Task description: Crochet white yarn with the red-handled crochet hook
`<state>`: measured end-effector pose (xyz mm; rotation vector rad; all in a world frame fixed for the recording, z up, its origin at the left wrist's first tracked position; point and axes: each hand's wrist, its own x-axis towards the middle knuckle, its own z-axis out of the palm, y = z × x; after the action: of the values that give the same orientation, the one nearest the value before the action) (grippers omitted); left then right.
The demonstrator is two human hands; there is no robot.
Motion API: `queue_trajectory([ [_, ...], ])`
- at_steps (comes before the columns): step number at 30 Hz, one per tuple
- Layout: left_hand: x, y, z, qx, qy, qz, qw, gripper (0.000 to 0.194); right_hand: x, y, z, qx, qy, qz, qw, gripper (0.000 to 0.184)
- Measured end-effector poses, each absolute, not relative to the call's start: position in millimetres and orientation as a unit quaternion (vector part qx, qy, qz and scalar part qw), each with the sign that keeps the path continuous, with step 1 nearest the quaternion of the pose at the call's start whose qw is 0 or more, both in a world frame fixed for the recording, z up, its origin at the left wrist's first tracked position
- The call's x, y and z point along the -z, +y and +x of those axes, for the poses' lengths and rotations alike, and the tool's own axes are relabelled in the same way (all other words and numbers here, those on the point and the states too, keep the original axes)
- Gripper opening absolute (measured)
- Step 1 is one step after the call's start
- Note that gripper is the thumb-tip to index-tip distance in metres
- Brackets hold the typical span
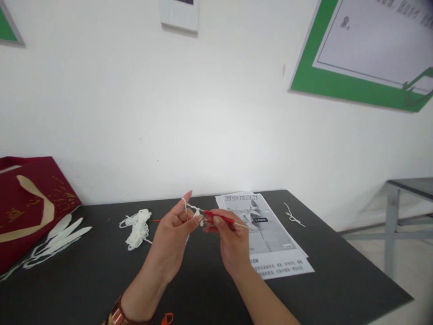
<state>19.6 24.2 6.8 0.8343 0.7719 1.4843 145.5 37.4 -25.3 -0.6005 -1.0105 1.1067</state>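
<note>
My left hand [174, 228] pinches a small piece of white crochet work [199, 217] between thumb and fingers, and a strand of white yarn loops over its raised index finger. In my right hand [232, 234] is a crochet hook [223, 218] with a red handle, its tip pointing left into the work. The two hands nearly meet above the black table. Behind my left wrist lies a loose heap of white yarn [138, 229]. Exactly how the hook's tip sits in the stitches is too small to tell.
Printed sheets [282, 246] lie right of my hands, with a short tied bit of yarn [292, 216] beyond. White crocheted petals [61, 237] rest by a dark red bag [34, 194] at left. An orange clip [167, 318] is near the front of the black table [324, 271].
</note>
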Motion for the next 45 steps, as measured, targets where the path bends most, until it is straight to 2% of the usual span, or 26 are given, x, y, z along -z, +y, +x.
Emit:
queue_trajectory([
  [3,-8,23,16,-0.622,0.339,0.402,0.580,0.072,20,40,143,-0.655,-0.322,-0.210,0.651,0.015],
  [7,-15,18,15,-0.599,0.366,0.446,0.556,0.074,13,40,149,-0.719,-0.264,-0.181,0.616,0.021],
  [19,-27,5,20,-0.543,0.419,0.571,0.452,0.067,0,38,161,-0.661,-0.337,-0.158,0.651,0.022],
  [28,-30,1,20,-0.530,0.439,0.603,0.403,0.048,-6,33,164,-0.621,-0.356,-0.174,0.676,0.024],
  [36,-26,1,19,-0.518,0.432,0.632,0.382,0.064,-9,33,170,-0.590,-0.371,-0.182,0.693,0.023],
  [45,-20,1,16,-0.505,0.429,0.656,0.362,0.064,-10,33,174,-0.559,-0.403,-0.181,0.702,0.022],
])
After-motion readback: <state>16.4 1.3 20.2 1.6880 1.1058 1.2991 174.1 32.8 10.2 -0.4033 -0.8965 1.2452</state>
